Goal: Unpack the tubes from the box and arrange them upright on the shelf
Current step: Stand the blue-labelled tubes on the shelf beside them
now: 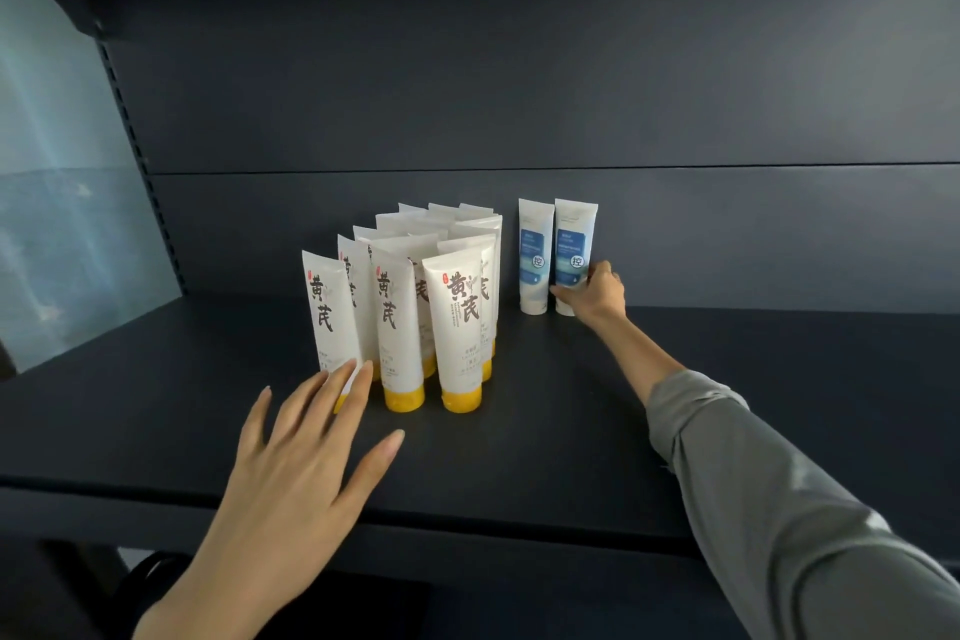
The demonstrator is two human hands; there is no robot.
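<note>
Several white tubes with yellow caps stand cap-down in rows on the dark shelf. To their right, near the back wall, stand two white tubes with blue labels. My right hand reaches far in and grips the lower part of the right blue-label tube, which stands upright beside the left blue-label tube. My left hand hovers flat with fingers spread over the shelf's front, its fingertips at the base of the nearest left yellow-cap tube. No box is in view.
The shelf's dark back panel rises behind the tubes. A pale translucent side panel closes the left end. Bare shelf surface lies to the right of the blue-label tubes and along the front edge.
</note>
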